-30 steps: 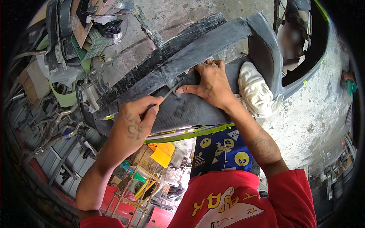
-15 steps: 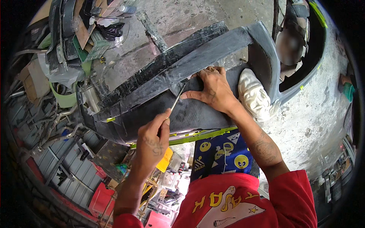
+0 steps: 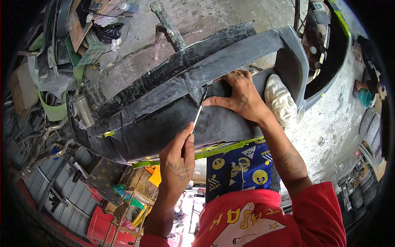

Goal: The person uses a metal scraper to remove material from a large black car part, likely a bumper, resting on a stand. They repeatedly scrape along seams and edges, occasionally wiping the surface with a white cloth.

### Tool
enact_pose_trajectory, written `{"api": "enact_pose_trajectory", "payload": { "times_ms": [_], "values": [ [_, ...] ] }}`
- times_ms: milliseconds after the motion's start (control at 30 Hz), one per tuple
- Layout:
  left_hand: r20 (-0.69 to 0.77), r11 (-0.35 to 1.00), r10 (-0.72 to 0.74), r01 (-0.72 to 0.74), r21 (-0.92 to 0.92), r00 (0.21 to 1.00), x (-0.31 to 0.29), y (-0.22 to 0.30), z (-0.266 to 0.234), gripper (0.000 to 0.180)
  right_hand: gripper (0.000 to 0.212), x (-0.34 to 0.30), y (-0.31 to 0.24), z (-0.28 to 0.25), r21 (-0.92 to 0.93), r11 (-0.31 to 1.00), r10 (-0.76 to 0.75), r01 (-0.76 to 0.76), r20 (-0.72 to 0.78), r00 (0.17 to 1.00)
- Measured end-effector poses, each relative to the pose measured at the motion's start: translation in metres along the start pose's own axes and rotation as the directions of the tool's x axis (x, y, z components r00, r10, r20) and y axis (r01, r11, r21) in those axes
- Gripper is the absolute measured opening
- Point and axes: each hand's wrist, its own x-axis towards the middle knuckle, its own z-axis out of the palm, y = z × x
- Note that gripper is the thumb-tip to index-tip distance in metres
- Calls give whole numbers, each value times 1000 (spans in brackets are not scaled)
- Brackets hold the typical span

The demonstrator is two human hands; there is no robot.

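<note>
Bumper [image 3: 152, 117], dull grey-black, lying across mid-view, long axis approx 8 to 2 o'clock. L hand [image 3: 177, 164] pinched almost closed on thin stick [image 3: 196, 119], thumb + forefinger near its lower end, pale shaft pointing to 1 o'clock, dark tip at small slotted tab [image 3: 196, 98] mid-bumper; too small to tell if tip & tab actually touching. R hand [image 3: 245, 92] part-open, just to 2 o'clock of tab, thumb stretched out right by shaft, other fingers bent at lower edge of upper strip [image 3: 242, 53]; fingertips hidden, so can't tell if holding anything. White rag [image 3: 280, 99] lying against bumper, 3 o'clock from R hand, not in use. Lime tape [image 3: 109, 133] stuck near 8 o'clock end, more along 6 o'clock edge. Progress: prob. mid-job; chalky streaks on upper strip, so maybe sanded there alrdy. Left to do, by the look of it: close work at tab, apparently unfinished; tape not yet off
</note>
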Motion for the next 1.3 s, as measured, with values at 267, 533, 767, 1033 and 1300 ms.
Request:
{"api": "enact_pose_trajectory", "payload": {
  "times_ms": [267, 533, 767, 1033, 1300],
  "values": [
    [24, 995, 75, -76, 62, 997, 7, 4, -4, 25, 72, 0, 4, 3, 30, 999, -11, 11, 0, 1000],
    [-11, 999, 28, -28, -27, 1000, 6, -4, 9, 25, 56, 7, -3, 1, 89, 986, 133, -139, 64, 989],
    [-46, 990, -105, 100, -99, 993, -9, -4, 29, 30, 38, 6, 0, 6, 100, 988, 117, -119, 22, 993],
    [-103, 998, 55, -57, -13, 993, -4, -7, 24, 31, 30, 3, 8, 12, 130, 988, 95, -87, -61, 994],
    [-30, 994, -60, 57, -94, 998, -2, -2, 23, 29, 40, 9, -8, 1, 124, 979, 161, -165, 41, 986]
  ]
}}
